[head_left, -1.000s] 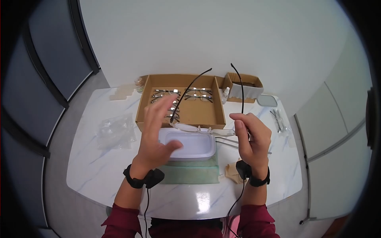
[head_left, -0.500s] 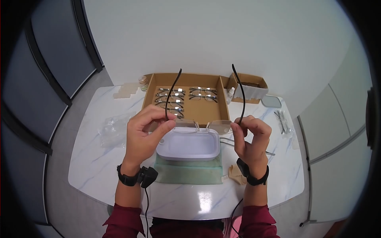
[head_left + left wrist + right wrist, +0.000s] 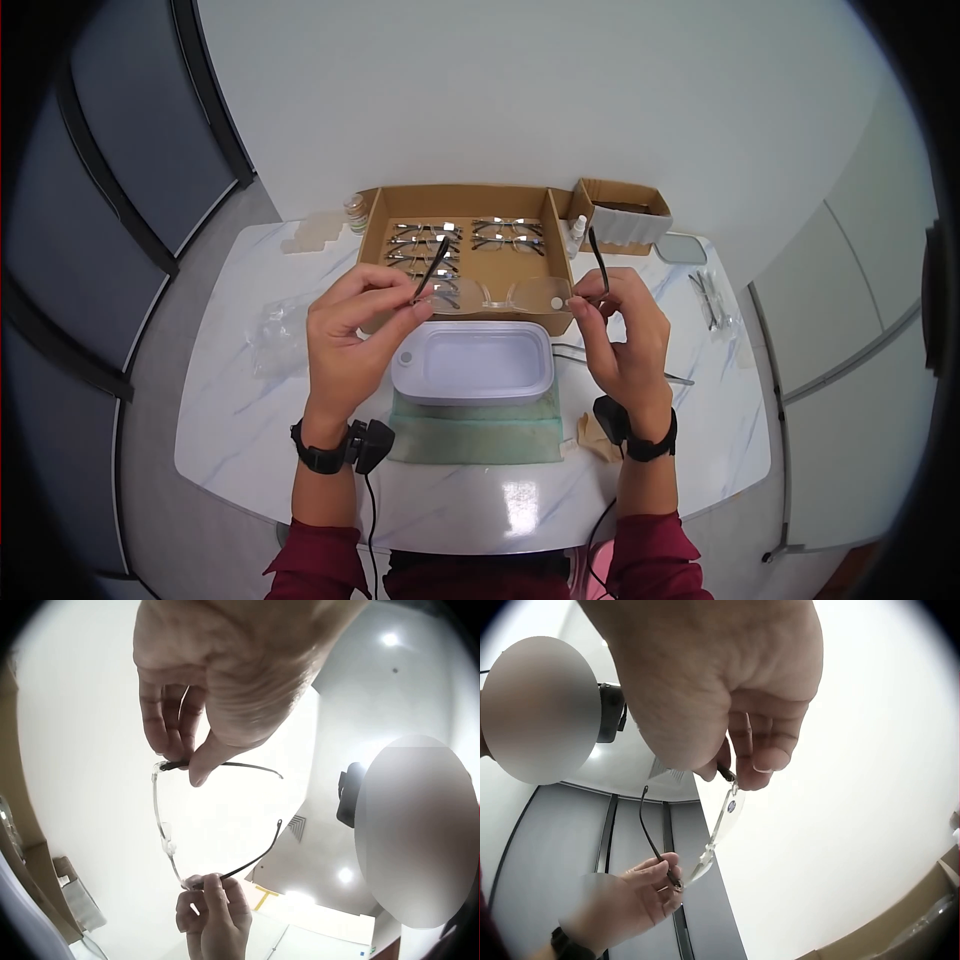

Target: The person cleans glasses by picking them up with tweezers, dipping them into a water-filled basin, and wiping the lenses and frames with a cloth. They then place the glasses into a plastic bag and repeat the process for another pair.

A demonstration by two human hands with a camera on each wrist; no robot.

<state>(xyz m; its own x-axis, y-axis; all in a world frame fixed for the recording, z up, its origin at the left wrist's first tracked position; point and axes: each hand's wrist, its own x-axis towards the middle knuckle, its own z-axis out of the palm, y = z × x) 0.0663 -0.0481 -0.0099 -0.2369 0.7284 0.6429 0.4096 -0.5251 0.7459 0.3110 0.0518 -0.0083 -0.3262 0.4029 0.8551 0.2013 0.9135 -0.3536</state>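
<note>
Holding rimless eyeglasses [image 3: 530, 294] in the air above the table [image 3: 225, 400], directly between the fingers of both hands. With the left hand [image 3: 350, 330], pinching one dark temple near its hinge, between thumb and fingers; bending the other fingers close together beside that grip, as seen from the left wrist. With the right hand [image 3: 635, 345], pinching the opposite hinge end the same way, curling the remaining fingers loosely. Spanning the gap from one set of fingers to the other with both lenses and the clear bridge, and pointing both unfolded temples away from the lenses. Showing a small pale round mark on the lens near the right fingers.

Beyond the fingers, holding folded glasses [image 3: 508, 243] in two columns inside the cardboard tray [image 3: 512, 268], partly hidden behind the raised lenses. Below and nearer than the fingers, resting as a pale plastic tub [image 3: 475, 399] on a green cloth [image 3: 475, 442]. Beneath the right fingers, lying as metal tweezers [image 3: 655, 376] to the right of the tub, with a crumpled beige cloth [image 3: 597, 437] nearer the wrist. Left of the left fingers, lying as a clear plastic bag [image 3: 280, 338]. Farther than the right fingers, standing as a small bottle [image 3: 577, 236] beside the tray.
</note>
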